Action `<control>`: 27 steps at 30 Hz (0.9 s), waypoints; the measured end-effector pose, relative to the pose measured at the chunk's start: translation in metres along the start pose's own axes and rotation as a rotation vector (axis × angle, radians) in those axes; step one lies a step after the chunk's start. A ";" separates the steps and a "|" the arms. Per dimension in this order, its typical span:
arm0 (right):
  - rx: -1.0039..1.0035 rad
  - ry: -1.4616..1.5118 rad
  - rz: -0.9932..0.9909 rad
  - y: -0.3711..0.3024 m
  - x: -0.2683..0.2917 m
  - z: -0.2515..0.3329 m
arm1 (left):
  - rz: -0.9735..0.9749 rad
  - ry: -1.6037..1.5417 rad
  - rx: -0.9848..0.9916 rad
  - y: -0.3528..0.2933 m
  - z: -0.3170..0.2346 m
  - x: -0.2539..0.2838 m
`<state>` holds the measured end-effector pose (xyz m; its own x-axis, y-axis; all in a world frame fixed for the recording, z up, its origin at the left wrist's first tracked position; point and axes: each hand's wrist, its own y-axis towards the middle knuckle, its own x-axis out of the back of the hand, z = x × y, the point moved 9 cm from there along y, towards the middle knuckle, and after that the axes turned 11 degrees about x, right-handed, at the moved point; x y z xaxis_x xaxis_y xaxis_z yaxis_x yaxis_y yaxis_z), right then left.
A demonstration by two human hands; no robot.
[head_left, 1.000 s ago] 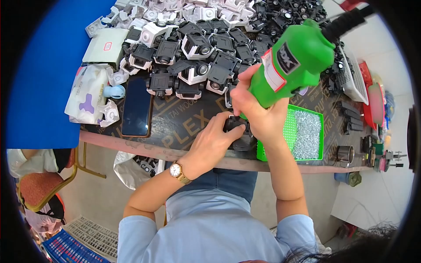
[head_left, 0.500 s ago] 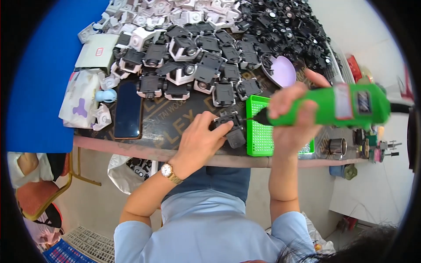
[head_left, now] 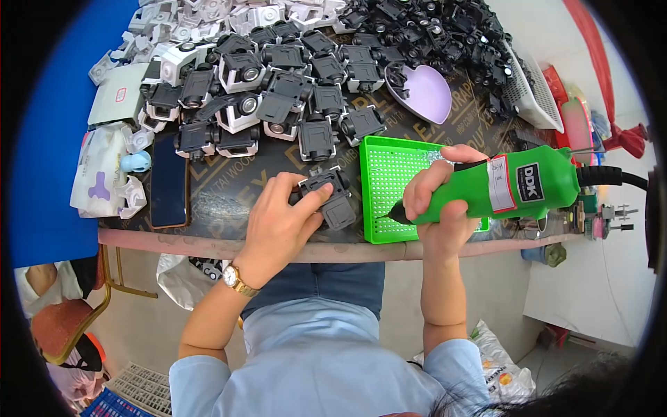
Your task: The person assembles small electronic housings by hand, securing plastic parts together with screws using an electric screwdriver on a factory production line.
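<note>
My left hand (head_left: 279, 217) is closed on a black plastic toy car body part (head_left: 338, 208) lying on the table near its front edge, thumb and fingers at its left side. Gripped in my right hand (head_left: 439, 198) is a green electric screwdriver (head_left: 490, 186), held almost level with its cord leading off to the right. Its dark tip points left, above the mesh floor of a green plastic tray (head_left: 389, 163). Small shiny screws show in part of that tray; my right hand and the screwdriver hide some of it.
Black-and-white toy car bodies (head_left: 288, 97) crowd the middle back, with piles of white parts (head_left: 208, 14) and black parts (head_left: 431, 35) behind. A phone (head_left: 169, 182) and soft pack (head_left: 97, 170) lie left. A purple dish (head_left: 429, 97) and white basket (head_left: 538, 104) are right.
The view has shifted, so the table things sit further left. My screwdriver has moved from the tray's left rim inward over it and closer to me. My left hand keeps hold of the black part.
</note>
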<state>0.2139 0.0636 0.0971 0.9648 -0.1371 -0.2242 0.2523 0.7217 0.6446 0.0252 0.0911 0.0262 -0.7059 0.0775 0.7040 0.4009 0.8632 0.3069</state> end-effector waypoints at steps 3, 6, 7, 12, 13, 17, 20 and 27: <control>-0.001 0.009 0.002 0.000 -0.001 -0.001 | -0.007 0.006 -0.011 -0.001 0.000 0.000; 0.005 -0.056 0.054 0.001 -0.003 0.000 | -0.008 0.007 -0.014 0.000 -0.001 0.002; 0.012 -0.126 0.109 0.001 -0.006 0.002 | -0.006 0.013 -0.015 0.000 -0.002 0.002; -0.014 -0.128 0.073 -0.003 -0.013 0.002 | -0.002 0.011 -0.011 -0.001 0.001 0.002; -0.015 -0.159 0.062 -0.004 -0.013 0.002 | 0.003 0.008 -0.010 -0.001 0.001 0.002; -0.003 -0.099 -0.006 -0.007 -0.006 0.003 | 0.020 0.011 0.006 -0.002 0.001 0.001; 0.006 -0.145 -0.021 0.006 -0.010 0.015 | -0.012 0.000 -0.011 -0.003 0.003 0.003; 0.209 0.189 0.170 0.043 -0.057 0.010 | -0.025 0.059 -0.044 -0.004 -0.001 0.002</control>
<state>0.1704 0.0956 0.1444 0.9687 0.1154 -0.2198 0.1177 0.5662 0.8158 0.0225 0.0876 0.0268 -0.6810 0.0253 0.7319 0.4098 0.8414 0.3523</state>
